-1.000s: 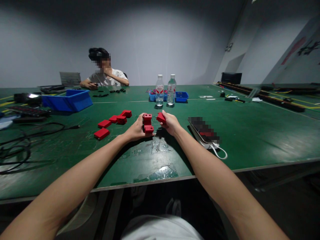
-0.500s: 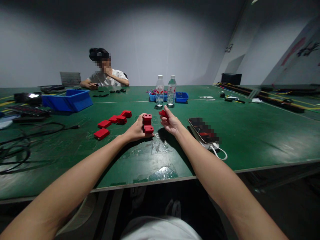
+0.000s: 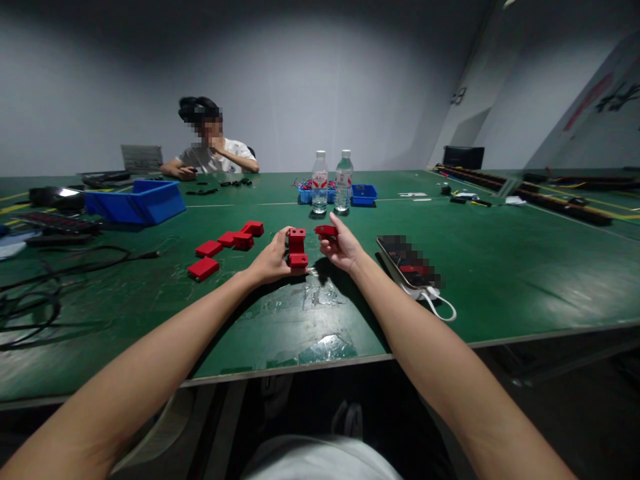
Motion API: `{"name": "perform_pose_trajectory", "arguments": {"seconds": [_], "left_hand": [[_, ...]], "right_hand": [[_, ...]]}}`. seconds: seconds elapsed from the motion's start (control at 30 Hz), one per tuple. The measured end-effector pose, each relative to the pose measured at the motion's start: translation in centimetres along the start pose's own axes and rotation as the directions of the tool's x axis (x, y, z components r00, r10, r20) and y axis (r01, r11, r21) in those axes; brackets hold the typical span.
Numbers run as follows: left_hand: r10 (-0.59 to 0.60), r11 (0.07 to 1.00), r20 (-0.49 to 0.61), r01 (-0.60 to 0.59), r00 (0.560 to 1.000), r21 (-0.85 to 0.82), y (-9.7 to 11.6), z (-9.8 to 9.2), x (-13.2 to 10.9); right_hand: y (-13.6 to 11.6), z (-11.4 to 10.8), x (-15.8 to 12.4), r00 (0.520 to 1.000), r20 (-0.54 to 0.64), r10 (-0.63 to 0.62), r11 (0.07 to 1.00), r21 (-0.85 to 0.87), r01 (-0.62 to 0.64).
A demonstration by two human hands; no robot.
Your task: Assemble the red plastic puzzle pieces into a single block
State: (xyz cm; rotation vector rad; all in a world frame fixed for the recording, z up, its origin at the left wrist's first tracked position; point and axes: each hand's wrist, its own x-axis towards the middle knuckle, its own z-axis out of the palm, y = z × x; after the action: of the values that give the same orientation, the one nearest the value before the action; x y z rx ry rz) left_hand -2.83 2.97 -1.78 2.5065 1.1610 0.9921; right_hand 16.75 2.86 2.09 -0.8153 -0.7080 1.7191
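My left hand (image 3: pixel 276 259) is closed around a red block with holes (image 3: pixel 297 248), which has a notch in its middle and stands just above or on the green table (image 3: pixel 345 313); I cannot tell whether it touches. Between the thumb and fingers of my right hand (image 3: pixel 344 247) is a smaller flat red piece (image 3: pixel 326 231), a short way right of the block and apart from it. Several red blocks (image 3: pixel 204 268) lie in a loose row to the left of my left hand, some touching each other.
Two water bottles (image 3: pixel 319 183) stand beyond my hands, before small blue trays (image 3: pixel 364 195). A phone (image 3: pixel 407 263) with a white cable lies right of my right arm. At left are a blue bin (image 3: pixel 137 203) and black cables (image 3: pixel 30 293). A person (image 3: pixel 215 155) sits across the table.
The small red piece in my right hand has turned, and more of its length shows, pointing toward the block. Both hands have otherwise barely moved.
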Motion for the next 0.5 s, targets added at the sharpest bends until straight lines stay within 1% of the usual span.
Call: {"name": "perform_pose_trajectory", "arguments": {"seconds": [0.07, 0.13, 0.2, 0.3, 0.37, 0.5], "left_hand": [[-0.024, 1.000, 0.002, 0.024, 1.000, -0.021, 0.2, 0.1, 0.0], [-0.056, 0.996, 0.019, 0.057, 0.998, -0.074, 0.4, 0.2, 0.0], [-0.094, 0.985, 0.041, 0.099, 0.995, -0.139, 0.7, 0.4, -0.1], [-0.144, 0.968, 0.054, 0.152, 0.988, -0.202, 1.0, 0.5, -0.1], [-0.162, 0.964, 0.052, 0.169, 0.985, -0.206, 1.2, 0.5, -0.1], [-0.184, 0.971, 0.029, 0.187, 0.982, -0.148, 1.2, 0.5, -0.1]], "right_hand": [[0.3, 0.1, 0.0, 0.999, 0.008, -0.035, 0.998, -0.052, 0.035], [0.6, 0.1, -0.1, 0.997, 0.054, -0.061, 0.991, -0.118, 0.067], [0.7, 0.2, -0.4, 0.993, 0.089, -0.074, 0.978, -0.189, 0.089], [0.6, 0.4, -0.6, 0.992, 0.096, -0.078, 0.953, -0.287, 0.102], [0.5, 0.4, -0.6, 0.992, 0.100, -0.082, 0.933, -0.341, 0.112], [0.6, 0.0, -0.3, 0.986, 0.126, -0.108, 0.886, -0.439, 0.153]]}}
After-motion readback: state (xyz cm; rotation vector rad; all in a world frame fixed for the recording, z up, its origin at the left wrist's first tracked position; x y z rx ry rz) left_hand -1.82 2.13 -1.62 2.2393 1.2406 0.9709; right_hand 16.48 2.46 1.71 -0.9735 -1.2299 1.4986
